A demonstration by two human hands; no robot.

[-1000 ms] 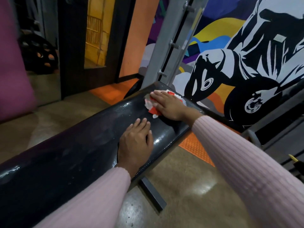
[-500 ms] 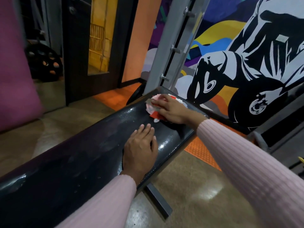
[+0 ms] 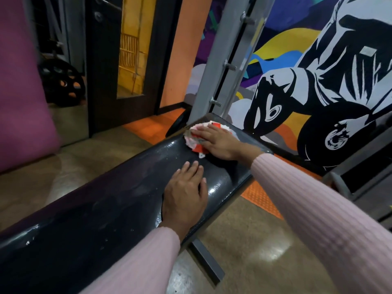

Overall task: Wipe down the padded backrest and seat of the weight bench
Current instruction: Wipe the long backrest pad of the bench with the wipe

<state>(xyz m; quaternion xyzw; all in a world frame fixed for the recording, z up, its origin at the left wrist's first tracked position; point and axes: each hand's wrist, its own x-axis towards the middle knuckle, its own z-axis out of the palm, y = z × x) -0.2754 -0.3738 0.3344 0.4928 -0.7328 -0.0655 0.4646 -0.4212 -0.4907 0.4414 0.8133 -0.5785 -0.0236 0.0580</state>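
Observation:
A long black padded weight bench [image 3: 110, 200] runs from lower left to the upper middle, its surface glossy and streaked. My right hand [image 3: 218, 143] lies flat near the far end, pressing a red and white cloth [image 3: 196, 140] against the padding. My left hand [image 3: 185, 194] rests palm down on the pad closer to me, fingers spread a little and holding nothing. Both arms wear pink ribbed sleeves.
A grey metal upright [image 3: 224, 60] with pegs rises just behind the bench's far end. A painted mural wall [image 3: 318, 81] stands to the right. A black weight plate [image 3: 61, 83] and a pink mat [image 3: 21, 92] are at the left. The bench's metal foot [image 3: 207, 262] crosses the floor.
My right hand has slid the cloth a little farther toward the bench's far end and left edge. My left hand stays planted on the pad.

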